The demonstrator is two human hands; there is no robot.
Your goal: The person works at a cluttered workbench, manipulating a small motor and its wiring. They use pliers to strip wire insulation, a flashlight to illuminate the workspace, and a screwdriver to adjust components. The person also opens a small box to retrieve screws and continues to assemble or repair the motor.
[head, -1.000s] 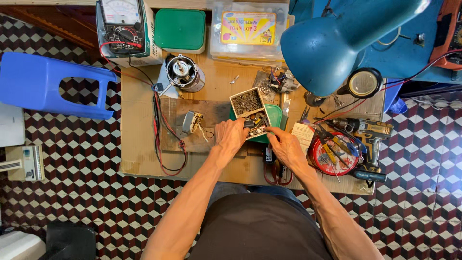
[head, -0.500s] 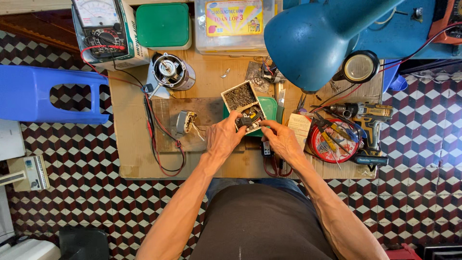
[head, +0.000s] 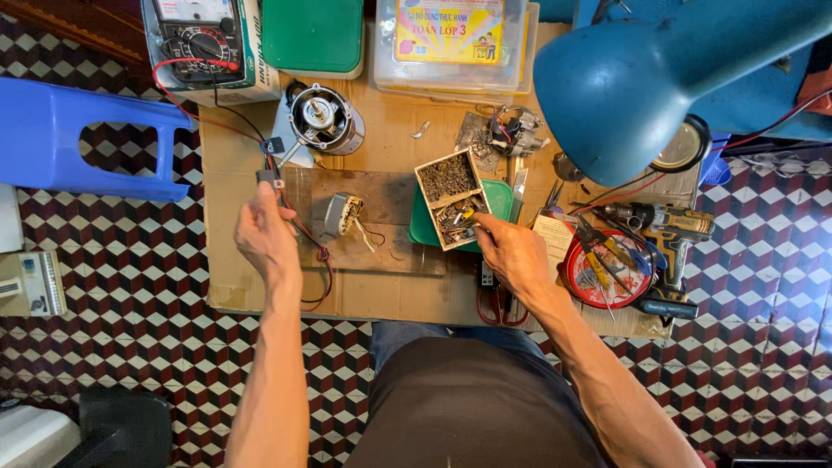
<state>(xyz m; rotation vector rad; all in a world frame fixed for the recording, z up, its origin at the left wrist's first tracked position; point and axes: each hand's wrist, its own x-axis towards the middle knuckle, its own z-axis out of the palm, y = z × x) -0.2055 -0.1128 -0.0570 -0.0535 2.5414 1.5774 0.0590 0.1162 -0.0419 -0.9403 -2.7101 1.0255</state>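
While our left hand [head: 264, 232] pinches a small black plug [head: 269, 178], fingers closed, wires [head: 305, 236] hang beside it. Our right hand [head: 513, 251] pinches a small part, too small to tell, just above the divided wooden box [head: 452, 198].

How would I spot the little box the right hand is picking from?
Start at the big blue lamp shade; look below and to its left. There the right hand reaches into a small wooden box, the only two-compartment tray, full of tiny metal parts.
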